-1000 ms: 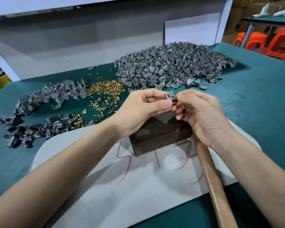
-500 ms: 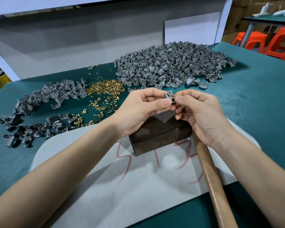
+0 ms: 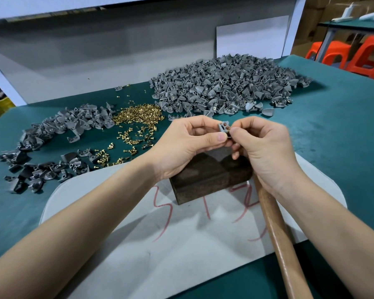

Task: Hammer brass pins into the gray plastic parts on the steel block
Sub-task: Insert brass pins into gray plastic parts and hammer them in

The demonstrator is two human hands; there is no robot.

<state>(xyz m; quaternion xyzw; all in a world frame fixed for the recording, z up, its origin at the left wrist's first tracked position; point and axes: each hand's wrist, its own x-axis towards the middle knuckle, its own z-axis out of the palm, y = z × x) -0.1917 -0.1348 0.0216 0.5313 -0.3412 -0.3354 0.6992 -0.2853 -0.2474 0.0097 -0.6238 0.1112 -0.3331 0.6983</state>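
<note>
My left hand [image 3: 188,145] pinches a small gray plastic part [image 3: 223,126] between thumb and fingers, held up above the dark steel block [image 3: 205,180]. My right hand [image 3: 266,147] meets it from the right, fingertips pinched at the part's edge; a brass pin there is too small to make out. The hammer's wooden handle [image 3: 279,240] runs from under my right hand toward the near edge; its head is hidden. Loose brass pins [image 3: 138,115] lie heaped to the left of my hands.
A large heap of gray parts [image 3: 225,85] fills the back of the green table. A smaller spread of gray parts [image 3: 52,137] lies at the left. The block stands on a white sheet [image 3: 160,244] with red marks. Orange stools [image 3: 354,55] stand at the far right.
Both hands have stayed above the block, lifting slightly. The gray part has turned a little between the fingertips, so its holes now show.
</note>
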